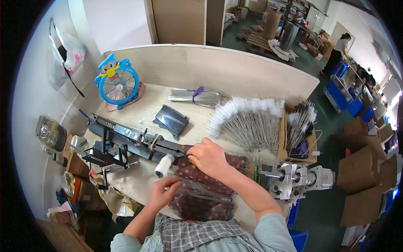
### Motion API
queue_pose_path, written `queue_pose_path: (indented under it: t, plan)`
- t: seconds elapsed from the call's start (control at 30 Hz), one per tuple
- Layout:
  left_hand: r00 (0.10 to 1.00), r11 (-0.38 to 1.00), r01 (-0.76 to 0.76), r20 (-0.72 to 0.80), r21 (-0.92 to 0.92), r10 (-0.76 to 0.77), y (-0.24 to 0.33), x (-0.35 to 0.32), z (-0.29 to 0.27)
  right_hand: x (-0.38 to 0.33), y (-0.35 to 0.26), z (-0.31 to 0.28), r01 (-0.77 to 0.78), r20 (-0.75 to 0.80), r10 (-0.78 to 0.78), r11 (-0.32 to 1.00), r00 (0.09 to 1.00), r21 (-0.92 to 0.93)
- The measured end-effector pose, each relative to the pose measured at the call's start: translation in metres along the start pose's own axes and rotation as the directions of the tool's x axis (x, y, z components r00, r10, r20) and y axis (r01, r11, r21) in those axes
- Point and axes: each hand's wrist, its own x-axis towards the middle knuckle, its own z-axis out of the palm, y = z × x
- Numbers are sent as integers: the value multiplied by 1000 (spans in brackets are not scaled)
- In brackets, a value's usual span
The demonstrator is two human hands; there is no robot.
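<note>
- Wire stems (201, 191), thin and grey, lie in a loose sheaf across a dotted maroon cloth (210, 185) at the near edge of the bench (147, 105), right in front of the person.
- Left hand (164, 191) rests on the left end of that sheaf, fingers curled down and pinching at the wires; it looks closed on a few of them, though how many I cannot tell.
- Right hand (208, 157) is up over the long black winding jig (134, 138), knuckles up and fist closed, thumb and forefinger nipped on what seems to be a single fine wire running right toward the grey motor unit (298, 176). The wire itself is barely visible.
- White thread spool (163, 165) sits just left of the right hand, beside the jig.
- Done so far, as I judge it: a good many. White-tipped brushes (252, 122) fan out in a big pile behind the hands, and more stand in the cardboard box (300, 138) at the right.
- Left to do: the sheaf under the left hand, plus a tied bundle of bare wires (195, 97) farther back, untouched. I would put the work somewhere in the middle.
- Both forearms come in from below, the right one reaching diagonally across, the left bent in short.
- Blue owl-shaped fan (117, 82) stands at the back left corner.
</note>
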Motion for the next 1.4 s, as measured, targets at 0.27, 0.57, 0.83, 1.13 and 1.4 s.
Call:
queue_pose_path:
  t: [0.27,0.57,0.83,1.13,1.4]
  plan:
    - [815,222,362,192,-905,-547,32,32,-5,11,-17,8,-54,92,61,995,994,-78]
    - [876,883,468,157,-44,-456,4,51,8,10,-19,-1,-47,104,57,994,993,-102]
    - [905,528,342,121,-778,-408,-5,37,54,-39,-17,-30,72,-185,-68,997,980,16]
    - [958,956,281,89,-84,-273,-32,41,33,-46,11,59,-122,92,127,991,988,-59]
    - [690,357,306,-52,-883,-721,-112,-16,-67,-51,-1,23,-80,176,81,997,981,-12]
